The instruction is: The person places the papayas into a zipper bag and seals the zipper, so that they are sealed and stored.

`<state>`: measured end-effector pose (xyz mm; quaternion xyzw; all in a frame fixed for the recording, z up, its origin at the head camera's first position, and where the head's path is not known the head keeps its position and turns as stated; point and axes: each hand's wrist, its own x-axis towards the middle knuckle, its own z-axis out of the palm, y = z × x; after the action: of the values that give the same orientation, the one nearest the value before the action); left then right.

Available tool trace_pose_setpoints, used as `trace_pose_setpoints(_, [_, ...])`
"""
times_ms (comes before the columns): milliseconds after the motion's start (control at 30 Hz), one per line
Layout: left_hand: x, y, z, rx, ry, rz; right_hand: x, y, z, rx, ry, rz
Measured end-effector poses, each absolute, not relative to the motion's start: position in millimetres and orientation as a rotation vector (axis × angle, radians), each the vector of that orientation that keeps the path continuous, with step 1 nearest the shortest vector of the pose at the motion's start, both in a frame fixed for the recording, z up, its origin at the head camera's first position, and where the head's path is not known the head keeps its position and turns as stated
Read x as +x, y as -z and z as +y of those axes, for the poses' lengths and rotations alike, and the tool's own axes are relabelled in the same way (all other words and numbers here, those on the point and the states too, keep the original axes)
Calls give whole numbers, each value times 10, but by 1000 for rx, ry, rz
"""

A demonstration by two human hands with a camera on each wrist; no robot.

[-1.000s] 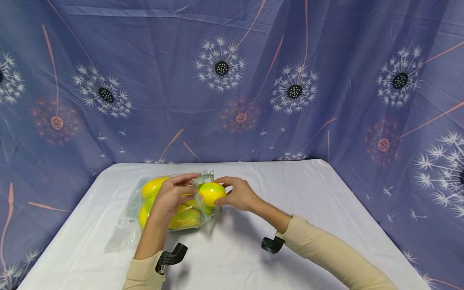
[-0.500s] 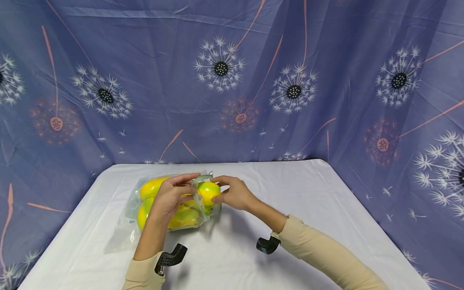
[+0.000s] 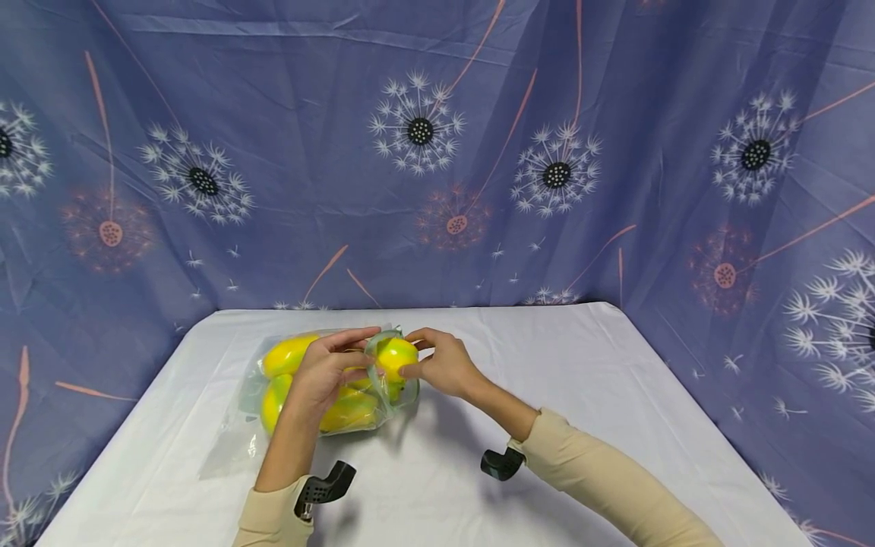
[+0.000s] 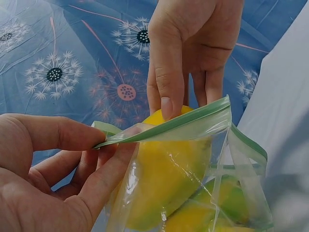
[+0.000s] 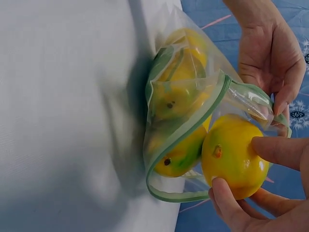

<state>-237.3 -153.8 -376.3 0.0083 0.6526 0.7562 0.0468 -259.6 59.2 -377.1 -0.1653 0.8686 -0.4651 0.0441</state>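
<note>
A clear zip bag [image 3: 229, 452] with a green zip edge [image 4: 188, 120] lies on its side, several yellow-green mangoes [image 3: 349, 411] inside. Its mouth faces right. My left hand [image 3: 321, 380] pinches the rim between thumb and fingers; the left wrist view shows this grip closely. My right hand [image 3: 447, 366] holds another mango [image 5: 234, 157] by its stem end, fingertips spread round it. That mango is partly within the bag's mouth, and its far end shows through the plastic in the left wrist view. My left hand and forearm hide part of the bag in the head view.
A white cloth covers the table [image 3: 581, 380]. Behind it and at both sides hangs a blue curtain [image 3: 307, 167] with dandelion prints. Black wrist cameras [image 3: 502, 463] stick out from both sleeves, above the cloth.
My right hand has moved slightly left, carrying the mango further into the bag's mouth. My left hand keeps its pinch on the rim, almost still.
</note>
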Motion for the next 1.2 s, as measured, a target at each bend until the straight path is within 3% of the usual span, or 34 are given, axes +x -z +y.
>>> trace_pose_setpoints(633, [-2379,3798,-1494,21,-2288,1995,-2649,3813,646,-316,1554,2360])
trace_pose_setpoints(1200, [-2388,3818,-1470,30,-2278,1992,-2730,3887,697,-316,1433,2445])
